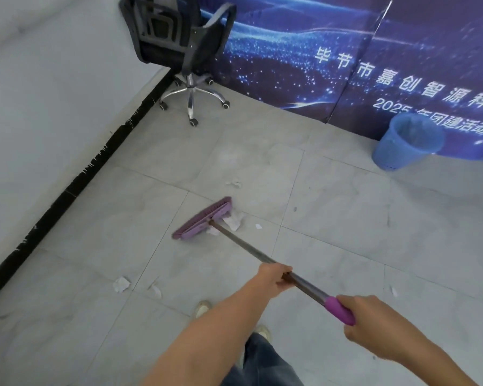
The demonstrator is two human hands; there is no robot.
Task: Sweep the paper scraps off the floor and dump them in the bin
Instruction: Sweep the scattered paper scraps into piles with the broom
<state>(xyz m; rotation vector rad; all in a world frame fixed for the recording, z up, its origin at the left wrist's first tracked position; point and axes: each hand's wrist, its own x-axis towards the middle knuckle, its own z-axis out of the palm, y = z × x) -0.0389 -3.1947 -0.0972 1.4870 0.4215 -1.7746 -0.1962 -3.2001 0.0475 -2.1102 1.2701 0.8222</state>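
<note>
A purple broom head [202,218] rests on the grey tiled floor mid-frame, with white paper scraps [233,222] bunched against its near side. My left hand [273,278] grips the metal broom handle [246,247] partway up. My right hand [374,320] holds the purple grip [340,310] at the handle's end. More scraps lie loose: one pair beyond the broom [234,183], a small bit to its right [258,226], and two near my feet at the left [121,284]. The blue bin [407,140] stands at the far right against the banner.
A black office chair [184,51] on a chrome wheeled base stands in the far corner. A white wall with black skirting [76,185] runs along the left. A dark blue printed banner [346,51] covers the back wall. My shoes [202,307] are below the handle.
</note>
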